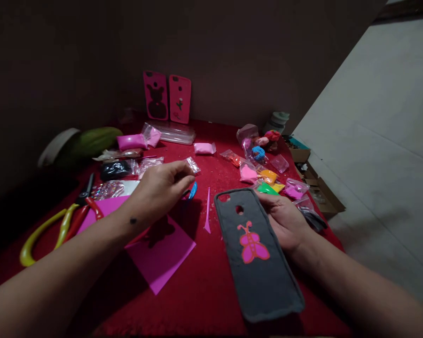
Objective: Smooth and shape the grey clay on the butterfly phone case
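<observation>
the phone case (260,278) was dark grey, a long shape with rounded corners and a raised, slightly uneven rim. a butterfly (253,244) decorated its middle, with bright pink wings, orange-red outlines and two curled feelers pointing to the top end. above it sat a small round hole, with a second opening at the top left corner. the case was held at its upper right edge by the right hand (285,219), its decorated face turned up to view, the top leaning left and the bottom end nearest the person.
</observation>
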Demonstrator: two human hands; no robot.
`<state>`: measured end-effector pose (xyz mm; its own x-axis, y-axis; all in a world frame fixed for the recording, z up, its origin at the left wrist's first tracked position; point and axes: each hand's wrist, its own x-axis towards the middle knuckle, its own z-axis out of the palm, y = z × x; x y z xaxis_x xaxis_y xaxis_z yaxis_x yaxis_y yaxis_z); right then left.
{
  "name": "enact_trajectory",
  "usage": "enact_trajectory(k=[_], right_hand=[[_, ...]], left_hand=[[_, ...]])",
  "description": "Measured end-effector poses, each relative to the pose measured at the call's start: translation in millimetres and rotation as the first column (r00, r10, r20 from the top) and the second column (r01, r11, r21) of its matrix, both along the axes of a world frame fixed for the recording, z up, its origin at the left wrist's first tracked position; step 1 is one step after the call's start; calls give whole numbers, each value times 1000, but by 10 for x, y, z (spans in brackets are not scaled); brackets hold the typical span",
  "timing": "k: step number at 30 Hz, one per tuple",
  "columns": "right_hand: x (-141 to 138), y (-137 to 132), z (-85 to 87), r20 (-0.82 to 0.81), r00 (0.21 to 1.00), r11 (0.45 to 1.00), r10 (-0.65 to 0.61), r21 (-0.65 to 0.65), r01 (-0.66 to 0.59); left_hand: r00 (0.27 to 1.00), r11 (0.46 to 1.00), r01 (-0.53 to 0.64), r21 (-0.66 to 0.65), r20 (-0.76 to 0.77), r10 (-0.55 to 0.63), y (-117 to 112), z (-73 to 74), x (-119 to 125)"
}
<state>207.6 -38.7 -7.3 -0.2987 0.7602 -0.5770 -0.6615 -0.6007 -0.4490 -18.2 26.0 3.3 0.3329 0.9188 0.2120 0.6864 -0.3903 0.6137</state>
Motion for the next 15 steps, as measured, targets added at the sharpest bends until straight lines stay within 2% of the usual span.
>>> enact_trajectory(k=[6, 11, 15], right_hand=[[73, -88, -83, 12, 1000, 1000, -22, 19, 21], [86, -60, -108, -21, 999, 995, -29, 96, 31], [114, -46, -150, -55, 998, 992, 6, 130, 1]], left_hand=[[966, 999, 52, 8, -253, -48, 36, -86, -18], [911, 991, 135, -16, -391, -130, -42, -179, 157], [833, 969, 241, 57, -524, -176, -115, -237, 318]])
